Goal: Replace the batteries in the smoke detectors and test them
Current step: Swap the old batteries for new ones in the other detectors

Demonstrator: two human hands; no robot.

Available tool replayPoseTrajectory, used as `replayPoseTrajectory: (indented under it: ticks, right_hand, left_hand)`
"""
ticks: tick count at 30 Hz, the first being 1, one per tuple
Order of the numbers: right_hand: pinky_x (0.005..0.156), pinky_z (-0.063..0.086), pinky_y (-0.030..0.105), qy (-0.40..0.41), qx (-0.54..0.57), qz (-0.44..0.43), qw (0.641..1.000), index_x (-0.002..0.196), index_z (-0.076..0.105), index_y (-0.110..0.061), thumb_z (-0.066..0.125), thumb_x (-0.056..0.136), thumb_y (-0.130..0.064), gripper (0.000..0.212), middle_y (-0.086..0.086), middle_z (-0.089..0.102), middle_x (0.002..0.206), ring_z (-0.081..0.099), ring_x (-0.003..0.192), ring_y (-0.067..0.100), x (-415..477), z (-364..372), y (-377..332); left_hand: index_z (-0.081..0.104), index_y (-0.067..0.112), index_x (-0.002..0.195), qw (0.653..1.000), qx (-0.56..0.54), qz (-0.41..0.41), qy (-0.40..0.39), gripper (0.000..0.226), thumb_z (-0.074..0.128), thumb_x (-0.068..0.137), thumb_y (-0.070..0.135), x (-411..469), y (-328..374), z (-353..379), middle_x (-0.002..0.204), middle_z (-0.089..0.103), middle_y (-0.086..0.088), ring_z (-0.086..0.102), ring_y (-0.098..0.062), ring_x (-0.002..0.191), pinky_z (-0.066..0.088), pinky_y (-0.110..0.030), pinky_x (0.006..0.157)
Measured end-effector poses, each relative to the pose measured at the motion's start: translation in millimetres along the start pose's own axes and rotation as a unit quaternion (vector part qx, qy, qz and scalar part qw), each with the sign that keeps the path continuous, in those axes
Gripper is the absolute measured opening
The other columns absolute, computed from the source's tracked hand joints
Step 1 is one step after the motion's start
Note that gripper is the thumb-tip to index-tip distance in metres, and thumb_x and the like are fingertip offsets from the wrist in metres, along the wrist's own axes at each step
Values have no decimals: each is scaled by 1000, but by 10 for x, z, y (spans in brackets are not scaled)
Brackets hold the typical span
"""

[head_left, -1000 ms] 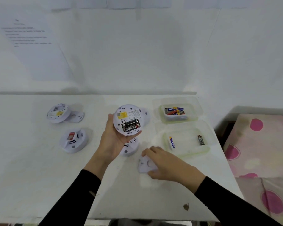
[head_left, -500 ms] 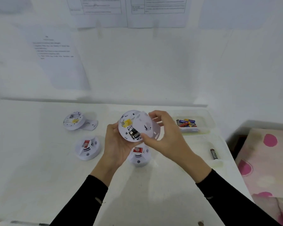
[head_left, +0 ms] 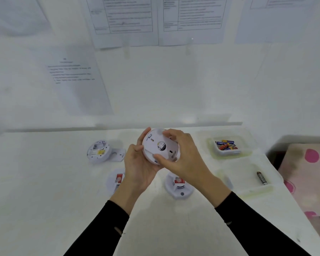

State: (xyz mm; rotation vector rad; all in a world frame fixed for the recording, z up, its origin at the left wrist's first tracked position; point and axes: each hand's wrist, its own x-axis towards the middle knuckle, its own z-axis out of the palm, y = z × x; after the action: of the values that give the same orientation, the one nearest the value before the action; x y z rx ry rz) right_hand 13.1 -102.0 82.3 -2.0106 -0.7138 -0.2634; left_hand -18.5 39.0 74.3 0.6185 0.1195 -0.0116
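A round white smoke detector (head_left: 160, 146) is held up off the white table (head_left: 35, 182), over its middle, with the flat back plate turned to the camera. It's cupped from the left and underneath by the left hand (head_left: 139, 167). Its rim is gripped from the right by the curled fingers of the right hand (head_left: 181, 156), so both hands are clamped on the same unit, close together.

Below the hands, two red-labelled detectors are parked on the table: one half hidden behind the left wrist (head_left: 115, 182), one just under the right wrist (head_left: 178, 185). An opened detector (head_left: 98, 151) is set back left, with a flat mounting plate (head_left: 118, 155) touching it.

By the back wall on the right, a clear tub (head_left: 211, 146) is filled with batteries (head_left: 226, 145). A single battery (head_left: 262, 178) is left in a shallow clear tray (head_left: 244, 180) near the table's right edge. Open surface is seen at the left and along the near edge.
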Motion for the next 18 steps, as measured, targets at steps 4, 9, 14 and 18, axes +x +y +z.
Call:
replayPoseTrajectory:
  ticks: [4, 9, 14, 18]
  right_hand:
    - [91, 32, 4, -5, 15, 21, 1000, 126, 51, -26, 81, 75, -34, 60, -19, 54, 122, 47, 114, 0, 33, 80, -73]
    - [94, 33, 11, 7, -10, 36, 999, 125, 52, -31, 81, 74, -41, 60, -27, 52, 123, 45, 114, -3, 67, 165, -169]
    - [96, 31, 14, 29, -28, 31, 999, 125, 51, -31, 80, 73, -43, 61, -26, 53, 124, 48, 114, -2, 62, 272, -223]
    - [94, 38, 17, 53, 10, 39, 998, 124, 47, -30, 84, 71, -39, 65, -20, 53, 122, 52, 114, 5, 61, 343, -258]
  left_hand:
    - [56, 20, 127, 1000, -15, 3, -24, 52, 39, 78, 18, 0, 152, -91, 135, 57, -17, 57, -40, 117, 53, -55, 86]
    - [59, 21, 122, 999, -6, -4, -53, 49, 38, 78, 17, 6, 261, -170, 132, 59, -15, 59, -40, 116, 49, -58, 91]
    - [61, 21, 119, 997, -3, 3, -77, 47, 38, 78, 17, 6, 329, -237, 133, 58, -16, 55, -41, 119, 42, -59, 97]
    - [59, 20, 120, 997, -15, 12, -68, 38, 38, 88, 21, -7, 387, -254, 134, 57, -18, 54, -42, 121, 40, -60, 100]
